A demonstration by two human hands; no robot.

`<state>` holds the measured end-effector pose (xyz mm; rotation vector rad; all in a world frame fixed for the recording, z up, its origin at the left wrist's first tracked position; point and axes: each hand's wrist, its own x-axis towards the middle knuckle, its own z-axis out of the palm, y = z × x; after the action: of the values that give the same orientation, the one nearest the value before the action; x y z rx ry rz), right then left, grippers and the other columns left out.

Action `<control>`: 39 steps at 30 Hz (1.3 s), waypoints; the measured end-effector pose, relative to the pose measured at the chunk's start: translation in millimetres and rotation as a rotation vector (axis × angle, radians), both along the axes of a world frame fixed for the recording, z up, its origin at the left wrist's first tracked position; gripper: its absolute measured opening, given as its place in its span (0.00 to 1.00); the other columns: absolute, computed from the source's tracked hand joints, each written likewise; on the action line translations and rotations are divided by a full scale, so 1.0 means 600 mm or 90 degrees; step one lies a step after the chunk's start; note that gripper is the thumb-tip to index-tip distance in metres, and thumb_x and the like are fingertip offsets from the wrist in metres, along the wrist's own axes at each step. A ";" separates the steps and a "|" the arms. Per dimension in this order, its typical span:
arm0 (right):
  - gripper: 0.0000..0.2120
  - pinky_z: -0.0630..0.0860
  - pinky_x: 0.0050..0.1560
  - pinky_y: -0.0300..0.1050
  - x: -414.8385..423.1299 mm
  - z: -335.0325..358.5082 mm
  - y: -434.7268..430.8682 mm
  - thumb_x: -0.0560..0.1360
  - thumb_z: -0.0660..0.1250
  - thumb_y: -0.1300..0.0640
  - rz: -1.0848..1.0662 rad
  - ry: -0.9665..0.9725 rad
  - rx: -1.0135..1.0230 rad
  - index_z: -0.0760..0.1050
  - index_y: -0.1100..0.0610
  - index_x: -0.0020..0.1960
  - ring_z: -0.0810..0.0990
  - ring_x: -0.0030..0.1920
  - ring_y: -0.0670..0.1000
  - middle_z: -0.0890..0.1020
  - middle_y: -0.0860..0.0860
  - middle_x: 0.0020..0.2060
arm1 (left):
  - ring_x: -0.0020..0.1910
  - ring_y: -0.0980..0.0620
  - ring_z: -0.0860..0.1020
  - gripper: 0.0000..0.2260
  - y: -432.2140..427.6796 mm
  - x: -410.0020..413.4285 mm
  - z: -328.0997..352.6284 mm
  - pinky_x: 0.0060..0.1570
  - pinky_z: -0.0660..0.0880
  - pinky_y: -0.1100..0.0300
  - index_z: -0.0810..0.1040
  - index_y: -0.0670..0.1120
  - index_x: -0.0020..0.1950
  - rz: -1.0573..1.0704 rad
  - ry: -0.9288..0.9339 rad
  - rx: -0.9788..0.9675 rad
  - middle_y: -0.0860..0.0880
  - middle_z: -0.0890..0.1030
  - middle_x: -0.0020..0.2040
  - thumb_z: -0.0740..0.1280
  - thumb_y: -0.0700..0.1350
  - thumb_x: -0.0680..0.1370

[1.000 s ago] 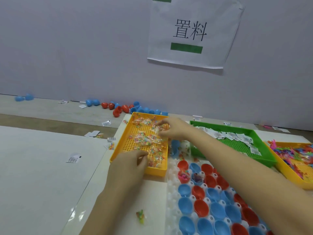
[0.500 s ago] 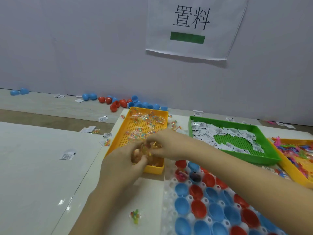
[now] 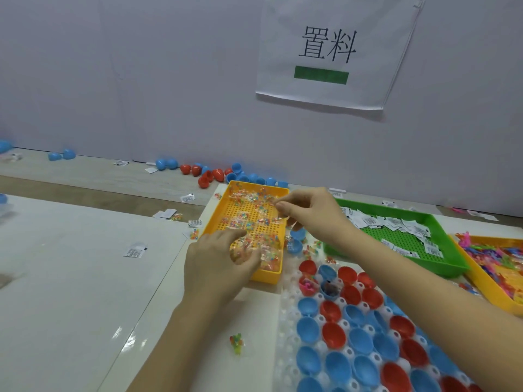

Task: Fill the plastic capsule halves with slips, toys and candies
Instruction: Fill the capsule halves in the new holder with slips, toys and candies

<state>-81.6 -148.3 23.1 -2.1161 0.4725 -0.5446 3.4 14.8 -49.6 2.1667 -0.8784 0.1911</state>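
Capsule halves (image 3: 330,311) — red, blue, open-side up — left hand (image 3: 218,267), right hand (image 3: 312,215) each gripping candy packets (image 3: 244,251).

surface: white table (image 3: 85,278) | on it: yellow tray (image 3: 266,277), green tray (image 3: 450,268), capsule rack (image 3: 287,360), loose candy packet (image 3: 236,343), slip (image 3: 135,250)

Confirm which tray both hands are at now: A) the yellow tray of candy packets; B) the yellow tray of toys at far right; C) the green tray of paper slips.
A: the left hand grips candy packets at the near end of the yellow tray, and the right hand pinches another at its far right rim.
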 end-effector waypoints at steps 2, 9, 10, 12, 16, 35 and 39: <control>0.05 0.78 0.34 0.38 -0.008 0.003 0.000 0.75 0.70 0.57 -0.014 -0.002 -0.032 0.80 0.50 0.42 0.79 0.34 0.45 0.83 0.47 0.35 | 0.65 0.49 0.74 0.31 -0.006 0.008 0.002 0.64 0.68 0.51 0.74 0.58 0.70 0.008 0.025 0.136 0.52 0.76 0.68 0.67 0.68 0.70; 0.04 0.77 0.32 0.35 -0.041 0.011 -0.010 0.74 0.71 0.57 -0.039 -0.016 -0.028 0.79 0.52 0.40 0.78 0.30 0.39 0.82 0.49 0.35 | 0.61 0.46 0.76 0.27 -0.059 0.046 0.027 0.54 0.75 0.51 0.74 0.58 0.67 0.001 0.086 0.353 0.49 0.79 0.63 0.70 0.65 0.70; 0.05 0.78 0.32 0.36 -0.049 0.013 -0.013 0.75 0.70 0.58 -0.040 -0.025 -0.009 0.79 0.51 0.41 0.78 0.31 0.39 0.83 0.51 0.36 | 0.58 0.46 0.77 0.19 -0.063 0.053 0.030 0.53 0.76 0.52 0.77 0.57 0.63 0.005 0.090 0.332 0.49 0.80 0.60 0.71 0.57 0.73; 0.06 0.80 0.35 0.38 -0.064 0.015 -0.022 0.76 0.68 0.61 -0.049 -0.039 0.032 0.80 0.52 0.44 0.80 0.32 0.41 0.83 0.51 0.37 | 0.55 0.46 0.79 0.12 -0.063 0.064 0.029 0.51 0.77 0.53 0.79 0.55 0.61 0.019 0.105 0.288 0.49 0.81 0.58 0.66 0.45 0.78; 0.08 0.79 0.37 0.35 -0.099 0.015 -0.045 0.76 0.68 0.62 -0.079 -0.054 0.059 0.81 0.50 0.44 0.82 0.36 0.42 0.84 0.47 0.38 | 0.62 0.44 0.76 0.15 -0.051 0.078 0.026 0.52 0.72 0.56 0.78 0.53 0.66 -0.007 0.120 0.122 0.45 0.78 0.65 0.61 0.41 0.82; 0.06 0.81 0.35 0.40 -0.180 0.009 -0.077 0.74 0.70 0.63 -0.099 -0.103 0.252 0.81 0.59 0.51 0.83 0.35 0.50 0.85 0.56 0.36 | 0.37 0.51 0.85 0.05 -0.168 -0.136 0.098 0.37 0.80 0.64 0.83 0.45 0.44 -0.304 0.615 -0.360 0.47 0.86 0.36 0.70 0.37 0.77; 0.05 0.80 0.46 0.45 -0.181 -0.022 -0.133 0.76 0.68 0.56 -0.214 0.022 -0.021 0.80 0.51 0.51 0.82 0.43 0.49 0.84 0.50 0.42 | 0.33 0.51 0.84 0.06 -0.175 -0.116 0.093 0.33 0.79 0.65 0.82 0.43 0.42 -0.264 0.649 -0.385 0.46 0.85 0.33 0.68 0.35 0.77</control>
<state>-190.3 -227.9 9.8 -2.0910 0.8531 -0.7086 -66.1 -90.2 6.4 1.2051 -0.5245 -0.7101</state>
